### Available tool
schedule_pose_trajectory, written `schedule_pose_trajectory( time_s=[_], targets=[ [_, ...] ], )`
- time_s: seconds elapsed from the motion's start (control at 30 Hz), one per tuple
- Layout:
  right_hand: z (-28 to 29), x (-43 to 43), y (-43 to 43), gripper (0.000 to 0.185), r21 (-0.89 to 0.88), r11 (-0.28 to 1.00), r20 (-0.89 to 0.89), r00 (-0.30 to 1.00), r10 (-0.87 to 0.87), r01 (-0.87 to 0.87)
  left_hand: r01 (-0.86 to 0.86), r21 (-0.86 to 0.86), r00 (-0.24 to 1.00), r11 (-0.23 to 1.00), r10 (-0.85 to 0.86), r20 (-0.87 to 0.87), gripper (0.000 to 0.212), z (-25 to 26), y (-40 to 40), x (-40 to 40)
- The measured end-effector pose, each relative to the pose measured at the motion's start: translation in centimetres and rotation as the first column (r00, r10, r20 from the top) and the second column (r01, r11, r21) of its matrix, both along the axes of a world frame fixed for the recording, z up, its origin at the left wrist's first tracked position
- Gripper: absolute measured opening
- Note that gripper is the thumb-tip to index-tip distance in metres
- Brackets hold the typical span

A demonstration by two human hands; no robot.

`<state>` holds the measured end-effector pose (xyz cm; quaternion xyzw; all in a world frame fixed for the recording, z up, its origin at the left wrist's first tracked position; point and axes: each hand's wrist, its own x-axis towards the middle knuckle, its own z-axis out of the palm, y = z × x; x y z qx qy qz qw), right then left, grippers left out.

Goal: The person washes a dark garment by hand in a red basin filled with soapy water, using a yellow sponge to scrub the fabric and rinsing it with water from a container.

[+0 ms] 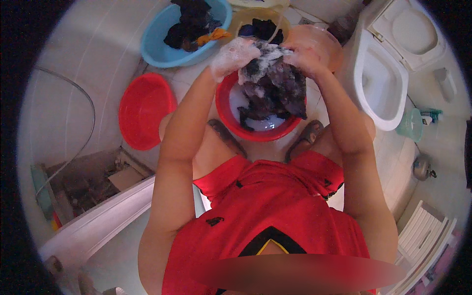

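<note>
Both of my hands grip a dark wet garment [273, 88] covered with white suds along its top. My left hand [236, 57], thick with foam, holds the garment's upper left part. On the upper right part, my right hand [304, 59] is closed, with some suds at its fingers. The cloth hangs down into a red plastic basin [258, 137] between my feet, and its lower end reaches the cloudy, soapy water. The garment hides part of the basin.
A light blue basin [151, 55] holds dark clothes and an orange cloth. Behind my hands, a yellowish basin [239, 18] holds dark cloth beside a pinkish basin [332, 48]. Another red basin [145, 110] stands left, a white squat toilet [383, 84] right, near a green cup [411, 125].
</note>
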<state>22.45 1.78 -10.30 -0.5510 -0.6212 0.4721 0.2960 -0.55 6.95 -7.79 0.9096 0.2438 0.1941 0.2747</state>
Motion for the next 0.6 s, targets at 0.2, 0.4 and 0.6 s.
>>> schedule_pose_trajectory(
  time_s=[0.2, 0.4, 0.6],
  targets=[
    [-2.2, 1.6, 1.0, 0.042, -0.277, 0.961, -0.614, 0.772, -0.164, -0.016, -0.517, 0.249, 0.842, 0.819, 0.539, -0.023, 0.032, -2.5, 0.4, 0.5],
    [2.1, -0.5, -0.1, 0.043, -0.203, 0.978, -0.137, 0.990, 0.028, -0.056, -0.514, -0.158, 0.830, 0.843, 0.535, 0.155, 0.031, -0.8, 1.2, -0.2],
    [1.8, 0.0, 0.3, 0.036, -0.525, 0.848, -0.461, 0.863, -0.207, -0.076, -0.419, -0.184, 0.878, 0.889, 0.448, 0.166, 0.033, 2.4, 0.0, 0.4]
  ],
)
